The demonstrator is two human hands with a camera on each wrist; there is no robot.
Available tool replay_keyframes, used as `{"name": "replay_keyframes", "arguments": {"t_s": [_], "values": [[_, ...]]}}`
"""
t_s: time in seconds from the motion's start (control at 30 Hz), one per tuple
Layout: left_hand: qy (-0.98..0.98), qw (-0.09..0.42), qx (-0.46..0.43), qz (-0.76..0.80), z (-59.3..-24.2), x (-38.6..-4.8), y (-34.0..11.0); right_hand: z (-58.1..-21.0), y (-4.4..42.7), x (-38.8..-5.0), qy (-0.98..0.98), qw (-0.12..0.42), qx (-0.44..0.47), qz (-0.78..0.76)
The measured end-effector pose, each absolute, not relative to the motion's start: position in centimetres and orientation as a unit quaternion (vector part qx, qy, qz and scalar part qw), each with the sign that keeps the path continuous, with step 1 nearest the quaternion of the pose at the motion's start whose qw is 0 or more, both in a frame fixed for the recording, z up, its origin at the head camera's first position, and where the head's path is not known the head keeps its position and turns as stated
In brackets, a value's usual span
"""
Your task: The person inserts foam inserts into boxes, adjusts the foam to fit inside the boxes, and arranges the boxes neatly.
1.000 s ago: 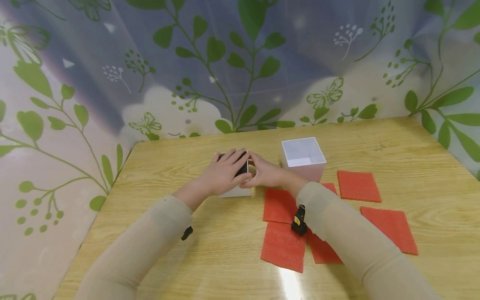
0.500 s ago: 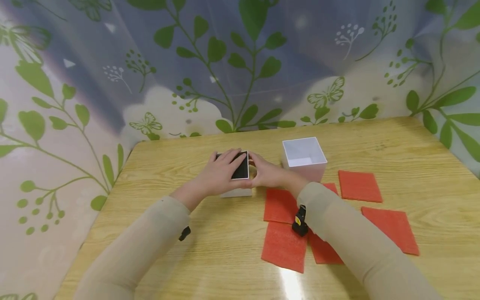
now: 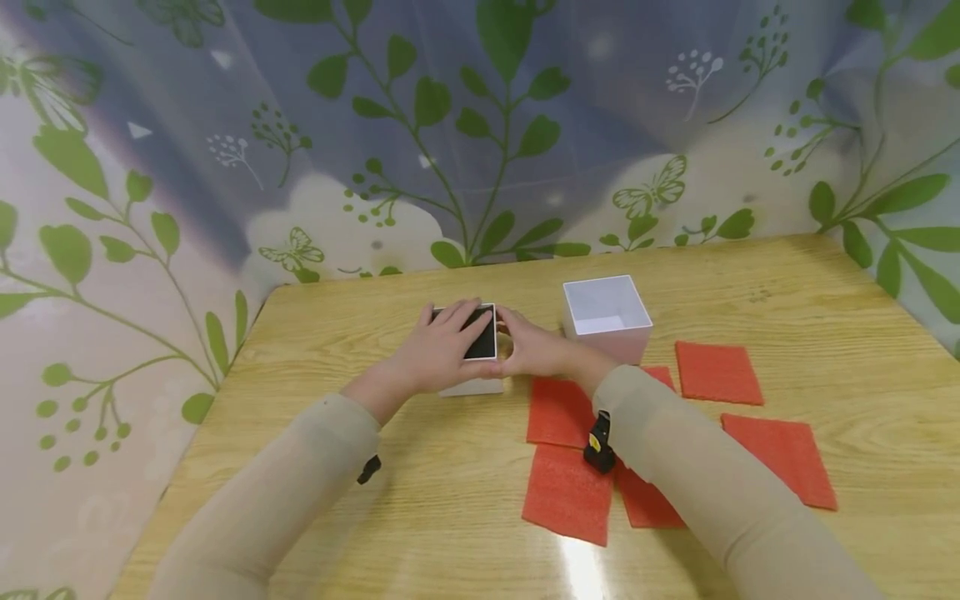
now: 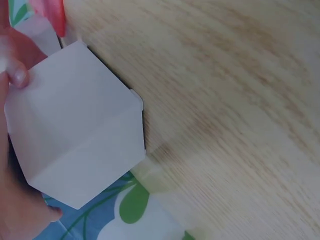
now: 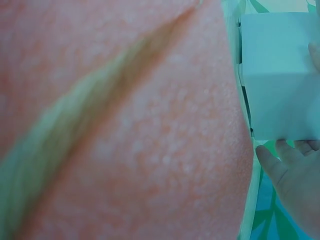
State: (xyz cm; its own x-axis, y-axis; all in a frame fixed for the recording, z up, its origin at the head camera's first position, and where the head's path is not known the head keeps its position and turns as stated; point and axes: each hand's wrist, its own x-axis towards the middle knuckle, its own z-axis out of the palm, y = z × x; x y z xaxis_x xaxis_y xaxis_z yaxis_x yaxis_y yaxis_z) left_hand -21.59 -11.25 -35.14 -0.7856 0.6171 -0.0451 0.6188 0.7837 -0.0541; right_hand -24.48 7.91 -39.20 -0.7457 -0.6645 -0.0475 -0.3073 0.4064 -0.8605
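A white box (image 3: 474, 387) with a white-rimmed black top (image 3: 484, 340) stands on the table, between my hands. My left hand (image 3: 431, 354) lies across the top with its fingers spread and fairly straight over the black. Its thumb reaches to the near right corner. On the right side, my right hand (image 3: 536, 346) holds the box, thumb at the near corner and fingers curved toward the far side. In the left wrist view the pale faces of the box (image 4: 82, 115) show plainly. Right fingertips (image 5: 282, 147) meet the box's edge in the right wrist view.
An open pink box (image 3: 609, 343) with a white inside stands right of my hands. Several red felt squares (image 3: 567, 496) lie on the wooden table (image 3: 420, 517), partly under my right forearm. A leaf-patterned curtain (image 3: 480, 142) hangs behind the table.
My left fingers have shifted slightly left across the top, baring more of the black surface. My right hand and the boxes look almost the same.
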Motion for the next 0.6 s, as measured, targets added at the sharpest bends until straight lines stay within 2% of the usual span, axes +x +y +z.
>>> {"name": "replay_keyframes", "arguments": {"t_s": [0.6], "values": [[0.946, -0.013, 0.32, -0.054, -35.88, -21.31, -11.19, -39.65, 7.83, -24.59, 0.804, 0.186, -0.314, -0.469]]}}
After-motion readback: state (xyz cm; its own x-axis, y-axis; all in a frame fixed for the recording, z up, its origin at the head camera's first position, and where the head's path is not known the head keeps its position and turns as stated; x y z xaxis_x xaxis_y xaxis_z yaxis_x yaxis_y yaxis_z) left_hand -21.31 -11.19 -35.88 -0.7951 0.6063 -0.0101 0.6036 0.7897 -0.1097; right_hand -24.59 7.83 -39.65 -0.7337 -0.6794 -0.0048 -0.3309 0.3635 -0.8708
